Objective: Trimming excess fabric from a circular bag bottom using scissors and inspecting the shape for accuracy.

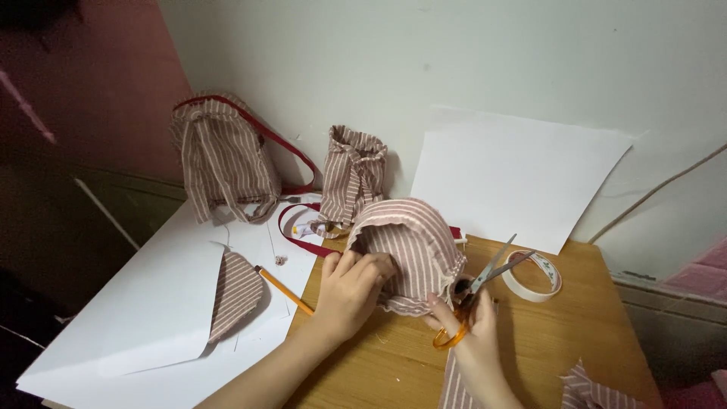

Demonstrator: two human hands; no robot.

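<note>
A rounded pouch of pink-and-white striped cloth lies on the wooden table. My left hand pinches its near edge, fingers pressed into the fabric. My right hand grips orange-handled scissors, whose open grey blades point up and to the right, beside the pouch's right side. A loose fringe of the cloth hangs between the two hands.
Two striped drawstring bags stand at the back: a large one with a red strap and a small one. White paper sheets, a striped cloth piece, a yellow pencil, a tape roll, a leaning white sheet, cloth scraps.
</note>
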